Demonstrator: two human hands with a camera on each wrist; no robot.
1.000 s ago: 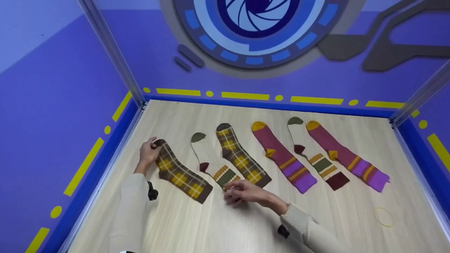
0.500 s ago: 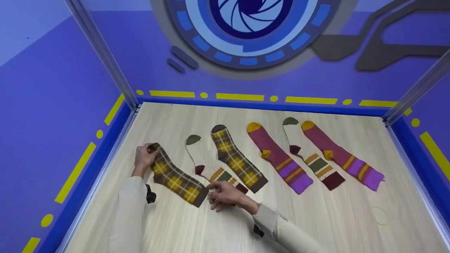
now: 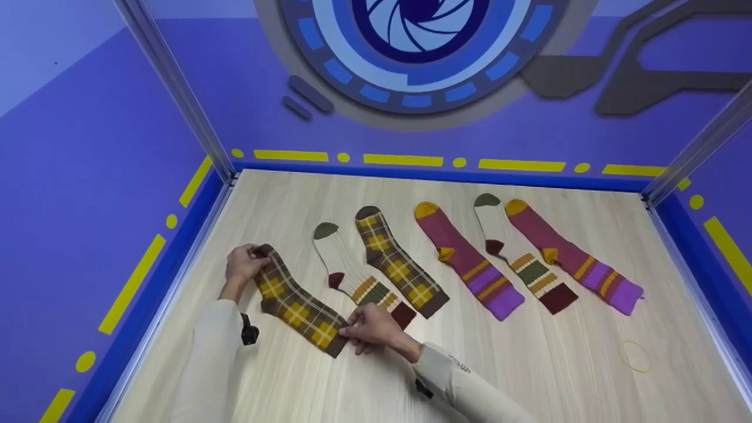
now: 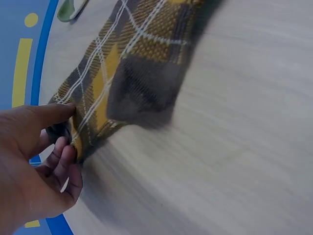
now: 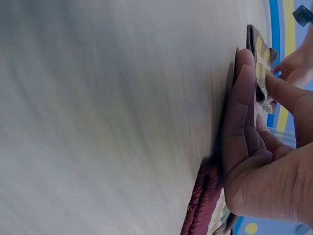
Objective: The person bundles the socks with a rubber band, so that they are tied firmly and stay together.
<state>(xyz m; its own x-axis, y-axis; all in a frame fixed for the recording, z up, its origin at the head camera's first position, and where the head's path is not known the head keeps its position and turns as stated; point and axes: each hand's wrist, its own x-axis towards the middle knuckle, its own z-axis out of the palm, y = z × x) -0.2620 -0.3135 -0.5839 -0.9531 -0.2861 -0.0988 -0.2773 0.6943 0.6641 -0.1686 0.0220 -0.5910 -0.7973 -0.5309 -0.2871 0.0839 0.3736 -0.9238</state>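
Observation:
A brown-and-yellow plaid sock lies slanted at the left of the row. My left hand pinches its dark toe between thumb and fingers, and the left wrist view shows that end of the sock lifted a little. At the other end, my right hand pinches the brown cuff. Just behind the right hand is a cream sock with a green toe and a maroon cuff. The matching plaid sock lies to the right of the cream one.
Farther right lie a mauve sock with a purple cuff, a second cream sock and another mauve sock. A thin yellow band rests near the right front. Blue walls enclose the table.
My right hand has moved left from the cream sock's cuff to the plaid sock's cuff and now pinches it. The plaid sock has shifted slightly toward the front with my left hand.

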